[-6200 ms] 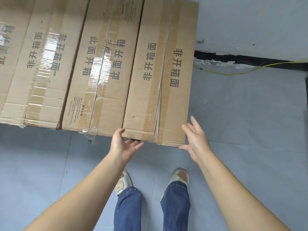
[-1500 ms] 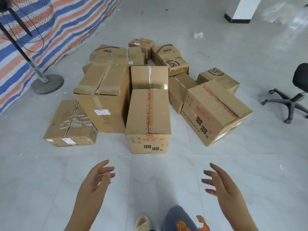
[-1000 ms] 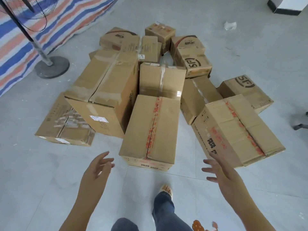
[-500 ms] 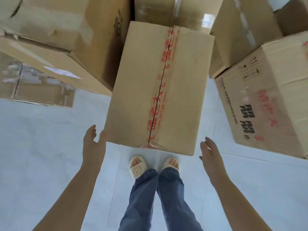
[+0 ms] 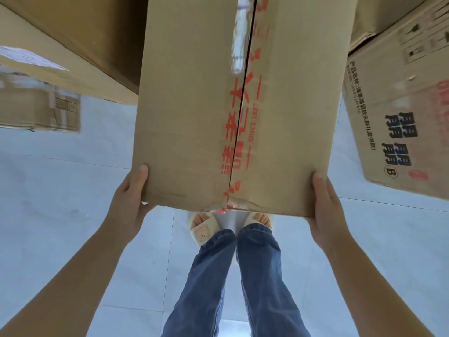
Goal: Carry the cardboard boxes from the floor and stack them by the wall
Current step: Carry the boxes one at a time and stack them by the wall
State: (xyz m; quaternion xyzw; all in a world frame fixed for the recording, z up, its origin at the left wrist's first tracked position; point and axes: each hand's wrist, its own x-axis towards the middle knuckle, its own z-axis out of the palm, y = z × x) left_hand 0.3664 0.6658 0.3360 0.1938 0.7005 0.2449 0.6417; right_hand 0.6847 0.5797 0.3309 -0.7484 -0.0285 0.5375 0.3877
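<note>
- Head view looks straight down on one long cardboard box (image 5: 194,105) with red printed tape along its centre seam; its long axis runs directly away from the person, and its near short end sits just above the feet (image 5: 230,222).
- Left hand (image 5: 126,205) grips the near left corner: thumb on the top face, fingers wrapped beneath and out of sight.
- Right hand (image 5: 325,210) grips the near right corner the same way — thumb up along the side edge, palm flat to the wall of the box.
- Both hands are clamped on the same box, one at each near corner, set apart by its full width; neither is nearer than the other.
- Whether the far end has left the tiled floor (image 5: 60,190) cannot be told, as it runs out of the top edge of the frame.
- Neighbouring boxes crowd it: a large box (image 5: 80,45) close against its left side, a box with black characters (image 5: 398,113) just beside its right, a flat taped box (image 5: 38,110) on the floor at the left edge.
- Judgement: the step in hand is the pick-up; the carry to the wall is not yet begun.
- Judgement: the hold is at one end only, so the far end will tend to drop — the hands likely need to shift along the sides, or the box be drawn in to the body.
- Risk: scraping the neighbours as it comes free.
</note>
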